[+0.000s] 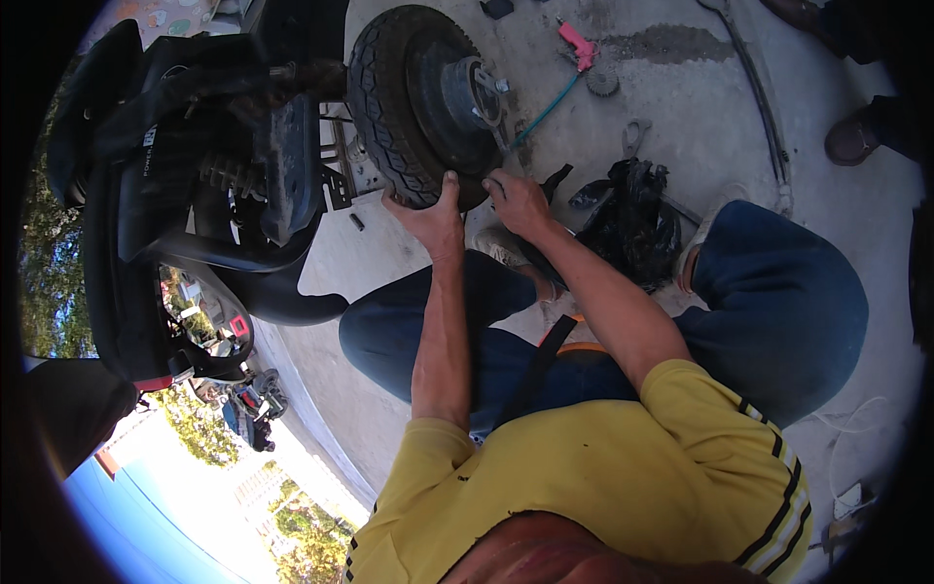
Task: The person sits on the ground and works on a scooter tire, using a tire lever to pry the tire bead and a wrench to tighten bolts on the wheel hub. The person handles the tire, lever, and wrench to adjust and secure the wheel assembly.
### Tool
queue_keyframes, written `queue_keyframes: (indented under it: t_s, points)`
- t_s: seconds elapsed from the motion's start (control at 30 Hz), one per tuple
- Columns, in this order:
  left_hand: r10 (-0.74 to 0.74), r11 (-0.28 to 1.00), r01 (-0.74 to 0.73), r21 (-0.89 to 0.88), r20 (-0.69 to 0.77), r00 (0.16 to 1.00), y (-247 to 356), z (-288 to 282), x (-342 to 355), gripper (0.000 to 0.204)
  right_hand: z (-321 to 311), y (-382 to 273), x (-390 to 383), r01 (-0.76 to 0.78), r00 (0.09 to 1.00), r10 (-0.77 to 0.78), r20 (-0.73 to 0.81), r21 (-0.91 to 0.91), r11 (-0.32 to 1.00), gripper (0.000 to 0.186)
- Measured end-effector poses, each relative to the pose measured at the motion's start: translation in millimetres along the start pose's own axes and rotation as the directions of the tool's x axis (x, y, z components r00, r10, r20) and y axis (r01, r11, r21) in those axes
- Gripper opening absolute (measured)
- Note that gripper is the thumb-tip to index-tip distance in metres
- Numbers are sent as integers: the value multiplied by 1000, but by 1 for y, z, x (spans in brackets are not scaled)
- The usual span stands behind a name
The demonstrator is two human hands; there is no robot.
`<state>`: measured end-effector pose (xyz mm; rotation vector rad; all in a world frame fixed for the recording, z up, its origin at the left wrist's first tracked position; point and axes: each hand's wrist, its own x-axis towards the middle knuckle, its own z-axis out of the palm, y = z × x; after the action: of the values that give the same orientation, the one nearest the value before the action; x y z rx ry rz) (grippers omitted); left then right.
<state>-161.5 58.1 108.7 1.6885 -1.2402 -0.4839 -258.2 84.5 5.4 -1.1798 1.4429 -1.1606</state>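
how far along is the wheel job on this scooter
Done: the scooter lies tipped on its side and tools are out, with a wrench and a black bag on the concrete. In hand: the left hand and right hand both grip the tyre. Left: the wheel appears to sit by the frame, hub exposed; whether it is coming off or going on is unclear.

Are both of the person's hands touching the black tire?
Yes, the left hand and the right hand both rest against the lower edge of the black tire.
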Motion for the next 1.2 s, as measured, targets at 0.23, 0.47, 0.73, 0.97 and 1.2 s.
queue_keyframes:
  t_s: [0.23,0.47,0.73,0.97,1.2]
  points:
    - [157,984,-150,100,-57,986,-47,11,-16,103,2,-11,-1,31,1000,-30,-7,39,999,18]
    - [70,993,-77,90,82,994,-21,0,2,93,-9,-15,5,125,992,-124,33,-26,992,12]
    - [102,990,-111,82,107,989,-6,-4,6,90,-3,-12,1,152,988,-152,-23,6,988,8]
    - [125,982,-142,127,129,984,-11,-7,14,86,1,-10,-2,140,990,-138,-34,56,989,8]
    - [131,982,-150,113,156,979,1,-7,13,90,4,-6,-4,144,989,-140,-47,70,987,9]
